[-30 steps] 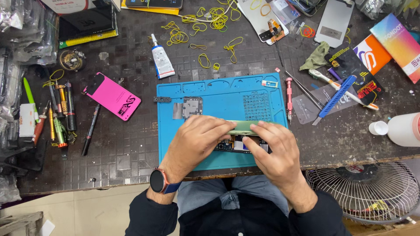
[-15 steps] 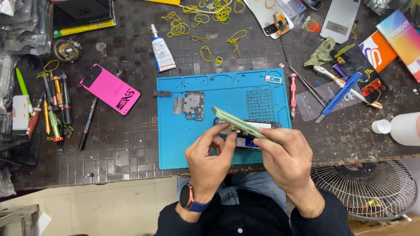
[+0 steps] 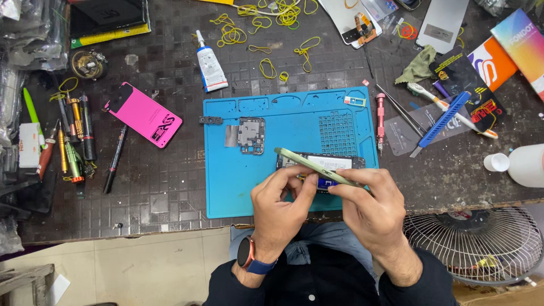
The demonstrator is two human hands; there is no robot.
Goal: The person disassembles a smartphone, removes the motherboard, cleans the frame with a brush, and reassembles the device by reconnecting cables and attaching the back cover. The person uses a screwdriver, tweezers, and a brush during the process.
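Both hands sit low centre of the frame over the front edge of the blue repair mat (image 3: 266, 192). The left hand (image 3: 279, 211) and right hand (image 3: 371, 211) are both closed on a pale green phone back cover (image 3: 318, 166), held edge-on to the camera and lifted off the mat. Left thumb and fingertips pinch its underside near the middle; right fingers clamp the lower right end. The cover's long axis runs from upper left down to lower right, its free end pointing toward the frame's centre left, so most of its length lies up-left of the right-hand grip. Directly under it, on the mat, lies the opened phone body (image 3: 340, 164), dark with a white patch, partly hidden by the cover and fingers. A small metal shield plate (image 3: 251, 136) rests on the mat up-left of the hands. A pink back cover (image 3: 144, 115) lies on the dark bench, well apart to the left.
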